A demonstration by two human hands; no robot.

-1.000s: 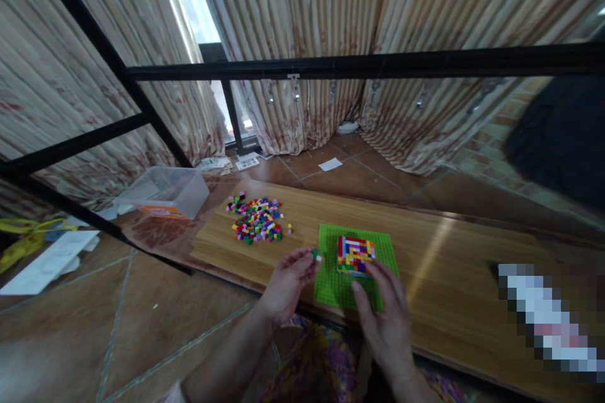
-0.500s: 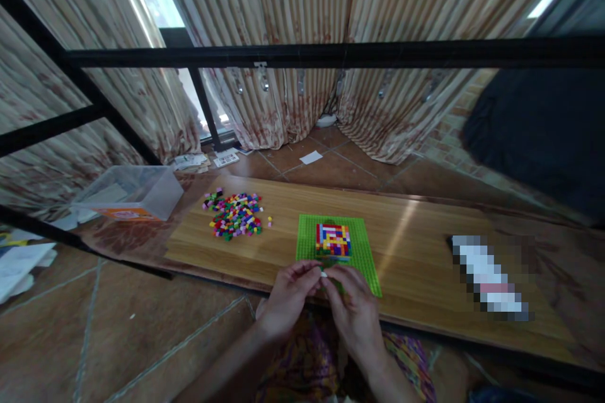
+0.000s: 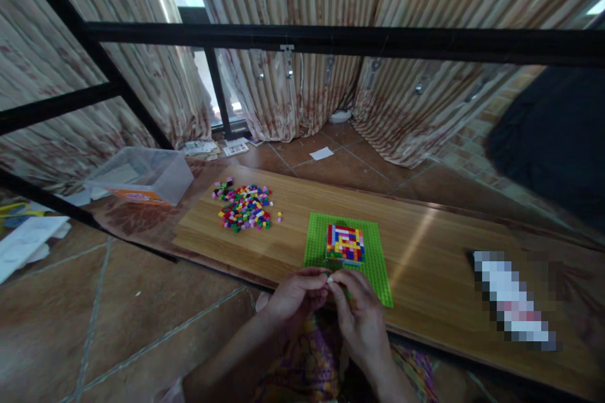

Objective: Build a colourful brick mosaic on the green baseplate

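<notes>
Just in front of the green baseplate (image 3: 350, 255), at its near edge, your left hand (image 3: 295, 296) and right hand (image 3: 362, 315) meet fingertip to fingertip, each grip pinched on one tiny white brick (image 3: 329, 278) held between them. On the baseplate, beyond your hands, stands the multicoloured brick block (image 3: 345, 244). Left of the baseplate and well apart, a pile of loose bricks (image 3: 243, 206) lies on the wooden desk (image 3: 439, 252). Farther left of the baseplate sits a clear plastic box (image 3: 142, 175).
</notes>
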